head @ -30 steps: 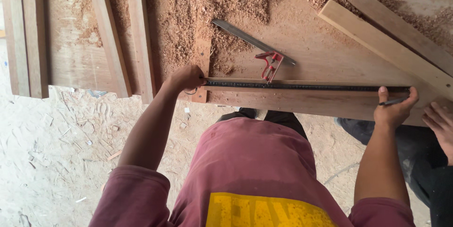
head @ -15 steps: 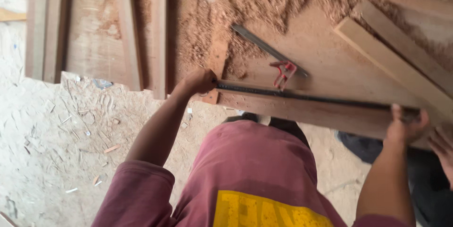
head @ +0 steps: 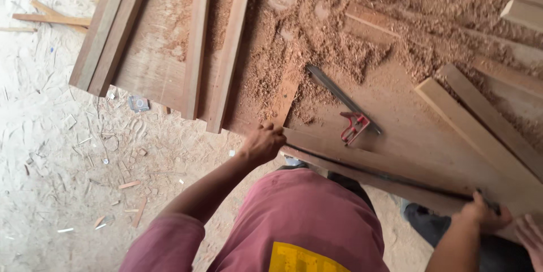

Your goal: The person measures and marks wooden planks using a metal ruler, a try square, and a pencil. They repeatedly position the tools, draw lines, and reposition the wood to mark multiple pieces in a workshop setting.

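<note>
Left hand: my left hand [head: 261, 143] presses down on the near left end of the long board [head: 367, 162], fingers curled over its end.
Right hand: my right hand [head: 481, 214] is closed around the far right end of the dark metal ruler [head: 390, 177], pinning it to the board.
Hands together: they are well apart, one at each end of the board.
Long board: it lies on the workbench [head: 407, 125] along its near edge, slanting down to the right in my view.
Ruler: it runs lengthwise on the board, from near my left hand to under my right.
Square: a red-handled square [head: 348, 111] lies on the bench just beyond the board, its steel blade pointing up and left.
Sawdust: a heap of sawdust [head: 317, 40] covers the middle and far side of the bench; nothing holds it, it lies loose.
Planks: several planks [head: 195, 46] lie side by side on the left of the bench, and two pale planks [head: 475, 125] lie slanted on the right.
Floor: the floor [head: 51, 153] is strewn with chips and offcuts.
Other person: another hand [head: 531, 238] shows at the right edge, just beside my right hand.
</note>
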Demonstrator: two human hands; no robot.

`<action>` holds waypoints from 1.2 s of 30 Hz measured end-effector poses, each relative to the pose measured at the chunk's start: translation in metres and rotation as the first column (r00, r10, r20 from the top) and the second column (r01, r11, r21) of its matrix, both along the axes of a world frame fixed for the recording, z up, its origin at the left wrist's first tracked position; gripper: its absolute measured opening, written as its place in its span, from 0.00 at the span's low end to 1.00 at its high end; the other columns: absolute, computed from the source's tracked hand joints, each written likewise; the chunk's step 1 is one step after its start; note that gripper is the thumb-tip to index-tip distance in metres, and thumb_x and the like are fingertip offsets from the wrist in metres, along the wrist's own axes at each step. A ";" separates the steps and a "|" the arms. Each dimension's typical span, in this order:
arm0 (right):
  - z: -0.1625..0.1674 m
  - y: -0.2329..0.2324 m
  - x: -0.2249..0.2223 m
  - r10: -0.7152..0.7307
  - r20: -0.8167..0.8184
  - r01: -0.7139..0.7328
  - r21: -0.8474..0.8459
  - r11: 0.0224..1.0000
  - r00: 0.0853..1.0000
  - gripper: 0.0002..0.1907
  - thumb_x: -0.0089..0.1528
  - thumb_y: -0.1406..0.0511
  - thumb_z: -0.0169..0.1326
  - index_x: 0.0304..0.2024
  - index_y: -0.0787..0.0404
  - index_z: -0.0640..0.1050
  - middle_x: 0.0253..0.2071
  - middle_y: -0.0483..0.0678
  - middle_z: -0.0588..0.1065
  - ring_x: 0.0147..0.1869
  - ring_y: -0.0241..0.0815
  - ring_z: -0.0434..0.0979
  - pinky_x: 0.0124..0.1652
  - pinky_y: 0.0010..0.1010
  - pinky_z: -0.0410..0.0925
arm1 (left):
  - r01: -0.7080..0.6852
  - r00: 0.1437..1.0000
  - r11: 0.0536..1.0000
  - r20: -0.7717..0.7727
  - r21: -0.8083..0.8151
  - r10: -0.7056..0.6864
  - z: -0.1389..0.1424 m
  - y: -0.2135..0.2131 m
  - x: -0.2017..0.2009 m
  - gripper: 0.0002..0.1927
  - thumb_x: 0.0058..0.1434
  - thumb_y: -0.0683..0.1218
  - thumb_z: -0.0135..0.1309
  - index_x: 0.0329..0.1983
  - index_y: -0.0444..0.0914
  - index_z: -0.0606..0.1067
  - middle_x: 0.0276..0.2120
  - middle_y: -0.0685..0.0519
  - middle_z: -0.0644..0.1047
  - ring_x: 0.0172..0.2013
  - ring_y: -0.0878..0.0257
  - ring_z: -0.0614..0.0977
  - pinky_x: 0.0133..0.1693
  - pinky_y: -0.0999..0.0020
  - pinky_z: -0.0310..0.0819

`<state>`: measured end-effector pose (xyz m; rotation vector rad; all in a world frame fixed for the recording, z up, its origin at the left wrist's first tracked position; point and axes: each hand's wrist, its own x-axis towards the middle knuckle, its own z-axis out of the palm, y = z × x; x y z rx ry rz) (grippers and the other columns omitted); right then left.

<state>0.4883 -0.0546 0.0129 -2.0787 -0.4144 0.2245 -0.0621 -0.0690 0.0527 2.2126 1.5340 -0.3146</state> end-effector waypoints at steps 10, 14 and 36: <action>-0.001 0.013 0.000 0.107 0.160 -0.109 0.007 0.994 0.981 0.24 0.68 0.70 0.66 0.60 0.60 0.67 0.61 0.55 0.68 0.53 0.43 0.82 0.44 0.32 0.79 | -0.108 0.979 0.993 -0.181 -0.052 0.097 -0.042 -0.005 0.031 0.19 0.63 0.45 0.48 0.56 0.40 0.78 0.77 0.36 0.51 0.30 0.54 0.82 0.24 0.62 0.80; -0.008 0.008 -0.025 -0.120 -0.035 0.119 -0.017 0.993 0.992 0.23 0.67 0.69 0.63 0.60 0.60 0.67 0.60 0.56 0.69 0.54 0.46 0.81 0.47 0.36 0.78 | -0.081 0.973 0.993 -0.221 -0.082 0.061 -0.030 -0.020 0.038 0.13 0.67 0.48 0.51 0.50 0.45 0.82 0.71 0.35 0.57 0.33 0.52 0.81 0.31 0.60 0.76; 0.053 0.191 -0.296 0.310 -0.270 -0.285 0.129 0.950 0.912 0.24 0.62 0.67 0.59 0.55 0.57 0.62 0.46 0.54 0.71 0.39 0.44 0.78 0.31 0.30 0.73 | -0.807 0.587 0.554 0.180 0.203 0.789 -0.002 -0.120 -0.029 0.10 0.62 0.45 0.56 0.44 0.44 0.84 0.68 0.40 0.67 0.43 0.41 0.83 0.42 0.52 0.79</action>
